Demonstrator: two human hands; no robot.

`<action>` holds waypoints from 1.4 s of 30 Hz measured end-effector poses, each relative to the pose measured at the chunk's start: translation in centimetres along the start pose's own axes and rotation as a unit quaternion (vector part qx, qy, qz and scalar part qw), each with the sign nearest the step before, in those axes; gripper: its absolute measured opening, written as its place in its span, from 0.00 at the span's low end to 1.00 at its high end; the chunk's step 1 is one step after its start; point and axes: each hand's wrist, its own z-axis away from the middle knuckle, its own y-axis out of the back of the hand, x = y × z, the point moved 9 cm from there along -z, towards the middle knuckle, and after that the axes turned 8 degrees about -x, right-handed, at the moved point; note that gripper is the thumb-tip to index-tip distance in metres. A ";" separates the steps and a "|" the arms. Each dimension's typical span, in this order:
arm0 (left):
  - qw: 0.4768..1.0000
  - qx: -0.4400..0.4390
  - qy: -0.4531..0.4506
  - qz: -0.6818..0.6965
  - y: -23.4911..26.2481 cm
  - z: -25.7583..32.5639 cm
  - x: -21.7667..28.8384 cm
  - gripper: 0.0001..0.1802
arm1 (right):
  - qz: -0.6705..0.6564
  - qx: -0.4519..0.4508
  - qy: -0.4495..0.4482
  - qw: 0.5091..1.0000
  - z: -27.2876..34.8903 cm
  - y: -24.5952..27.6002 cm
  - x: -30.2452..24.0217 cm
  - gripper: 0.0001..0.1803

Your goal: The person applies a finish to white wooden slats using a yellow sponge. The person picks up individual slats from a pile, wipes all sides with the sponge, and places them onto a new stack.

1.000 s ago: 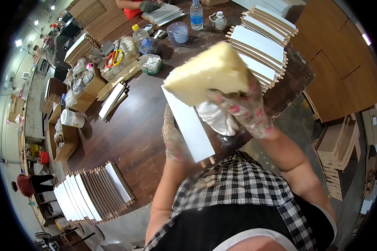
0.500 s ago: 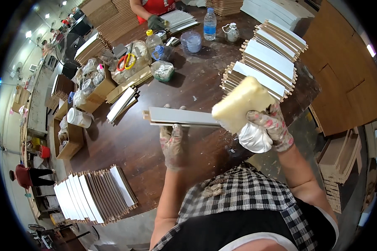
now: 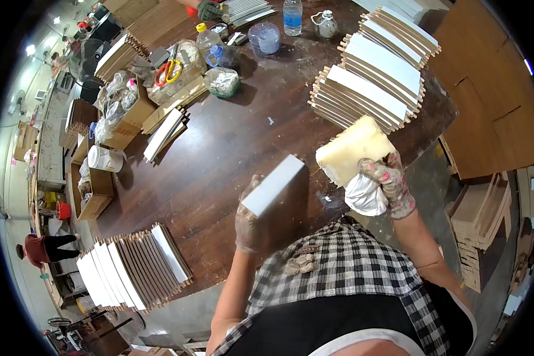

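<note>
My left hand (image 3: 248, 222), in a soiled work glove and smeared a little by motion, grips a white-faced wooden slat (image 3: 275, 186) by its near end. The slat slants up to the right above the dark brown table (image 3: 219, 148). In my right hand (image 3: 393, 185), gloved with pink spots, are a thick yellow sponge block (image 3: 355, 149) and a crumpled white cloth (image 3: 366, 194) bunched under it. Sponge and slat are apart. Just beyond the sponge, several stacks of white-topped slats (image 3: 368, 92) lie at the table's right side.
More slats (image 3: 137, 270) stand in a row at the near left edge. Farther back are a box of plastic bags (image 3: 124, 115), a white tub (image 3: 105, 159), scissors (image 3: 172, 71), a water bottle (image 3: 292, 18) and a lidded jar (image 3: 264, 38). A co-worker's gloved hand (image 3: 209, 10) is at the far edge.
My left hand has swung the slat from nearly level to a steep slant and away from the sponge. My right hand has drawn the sponge slightly right.
</note>
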 end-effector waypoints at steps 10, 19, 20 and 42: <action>0.936 -0.066 0.331 0.097 -5.8 1.4 -3.7 0.23 | -0.171 -0.020 0.005 0.985 1.2 4.1 5.4 0.20; 0.981 -0.084 0.115 -0.129 -7.3 -1.8 1.9 0.40 | 0.015 -0.127 0.035 0.991 1.0 -2.4 -0.1 0.29; 0.985 -0.068 0.064 -0.148 -7.4 -2.4 3.2 0.39 | 0.317 -0.040 0.113 0.941 1.5 -3.0 -2.2 0.30; 0.933 -0.108 -0.006 -0.344 -10.4 -0.6 7.9 0.33 | 0.455 0.001 0.164 0.875 -5.5 -4.6 -6.4 0.26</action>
